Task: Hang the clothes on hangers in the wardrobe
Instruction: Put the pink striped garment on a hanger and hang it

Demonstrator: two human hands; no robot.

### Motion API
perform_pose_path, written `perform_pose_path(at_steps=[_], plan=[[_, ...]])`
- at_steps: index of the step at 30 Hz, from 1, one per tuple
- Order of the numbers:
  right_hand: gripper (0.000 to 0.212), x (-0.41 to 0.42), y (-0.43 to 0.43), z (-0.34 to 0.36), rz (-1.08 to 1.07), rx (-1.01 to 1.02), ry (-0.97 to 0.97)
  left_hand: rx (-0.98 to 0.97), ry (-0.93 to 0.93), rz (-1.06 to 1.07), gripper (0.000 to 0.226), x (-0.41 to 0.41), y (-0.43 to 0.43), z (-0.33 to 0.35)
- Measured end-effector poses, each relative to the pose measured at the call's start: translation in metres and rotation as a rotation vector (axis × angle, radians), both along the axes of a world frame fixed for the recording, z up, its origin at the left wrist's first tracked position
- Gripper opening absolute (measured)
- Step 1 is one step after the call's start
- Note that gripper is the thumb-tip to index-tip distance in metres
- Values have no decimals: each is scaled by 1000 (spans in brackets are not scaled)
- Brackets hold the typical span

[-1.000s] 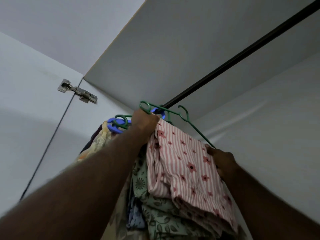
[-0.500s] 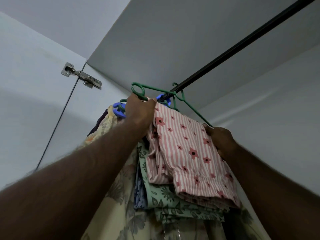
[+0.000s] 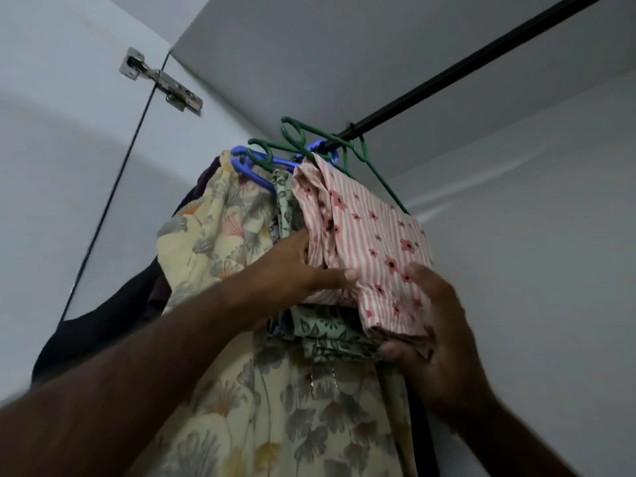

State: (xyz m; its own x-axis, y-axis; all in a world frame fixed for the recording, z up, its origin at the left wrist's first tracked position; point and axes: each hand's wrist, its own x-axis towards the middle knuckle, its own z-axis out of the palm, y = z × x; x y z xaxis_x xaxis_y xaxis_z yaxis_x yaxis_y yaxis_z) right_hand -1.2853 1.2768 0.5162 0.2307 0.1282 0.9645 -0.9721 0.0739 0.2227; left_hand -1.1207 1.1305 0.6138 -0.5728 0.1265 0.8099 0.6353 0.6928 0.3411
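Hands point(image 3: 299, 270) point(image 3: 444, 346) slid down, gripping folded striped cloth point(image 3: 364, 228).

left hand point(image 3: 296, 266) fingers behind striped garment point(image 3: 364, 228), rail point(image 3: 464, 68) cropped

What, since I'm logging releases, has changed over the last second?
Both hands came down off the green hanger: the left hand grips the pink striped garment at its side, the right hand holds its lower fold. The hanger hangs on the rod; neighbouring clothes unchanged.
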Motion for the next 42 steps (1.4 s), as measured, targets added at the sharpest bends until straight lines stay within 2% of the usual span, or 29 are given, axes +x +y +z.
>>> perform_pose_path(at_steps=[2, 4, 5, 8, 9, 11, 14, 17, 19, 21, 23, 25, 26, 28, 30, 31, 34, 35, 39, 40, 42], plan=[[90, 2, -10, -4, -217, -9, 124, -8, -26, 30, 58, 3, 5, -1], [86, -3, -17, 4, -305, -56, 94, 6, -17, 50, 60, 2, 15, 0], [80, -6, -19, 9, -270, -73, 51, 16, -10, 50, 60, 3, 21, -1], [60, -8, -10, 18, 148, -56, -149, 64, 33, 58, 58, 2, 37, -4], [53, -7, -5, 21, 221, -49, -178, 83, 48, 71, 55, 2, 41, -6], [42, -9, 7, 24, 197, -24, -175, 93, 43, 117, 53, 3, 47, -15], [47, -10, 24, 28, 147, 109, -175, 47, -28, 196, 54, -5, 58, -28], [52, -9, 38, 27, 150, 243, -183, 97, 34, 237, 40, -11, 67, -36], [45, -9, 50, 27, 232, 175, -250, 194, 40, 184, 43, -10, 69, -39], [29, -8, 61, 27, 305, 55, -321, 270, 28, 118, 46, -7, 66, -42], [16, -7, 69, 27, 335, -14, -341, 283, 54, 95, 39, -5, 60, -41], [15, -5, 72, 27, 319, -17, -330, 275, 75, 60, 23, -4, 56, -43], [16, -4, 71, 27, 315, -14, -323, 264, 63, 44, 24, -4, 55, -44], [23, -6, 67, 25, 286, -6, -313, 210, -3, 59, 46, -9, 59, -47], [23, -6, 60, 22, 264, 18, -290, 107, -20, 139, 58, -17, 68, -50], [21, -5, 57, 21, 268, 30, -280, 68, 11, 198, 57, -22, 72, -49], [26, -9, 54, 22, 215, 26, -240, 46, 136, 393, 21, -27, 77, -45], [28, -11, 56, 24, 189, -23, -247, 54, 161, 431, 17, -26, 75, -44], [28, -15, 73, 38, 253, -459, -350, 69, 143, 332, 19, -15, 69, -50], [32, -13, 73, 38, 203, -454, -302, 75, 131, 315, 19, -12, 65, -51], [43, -16, 63, 35, 80, -267, -152, 105, 119, 305, 17, -8, 63, -53]])
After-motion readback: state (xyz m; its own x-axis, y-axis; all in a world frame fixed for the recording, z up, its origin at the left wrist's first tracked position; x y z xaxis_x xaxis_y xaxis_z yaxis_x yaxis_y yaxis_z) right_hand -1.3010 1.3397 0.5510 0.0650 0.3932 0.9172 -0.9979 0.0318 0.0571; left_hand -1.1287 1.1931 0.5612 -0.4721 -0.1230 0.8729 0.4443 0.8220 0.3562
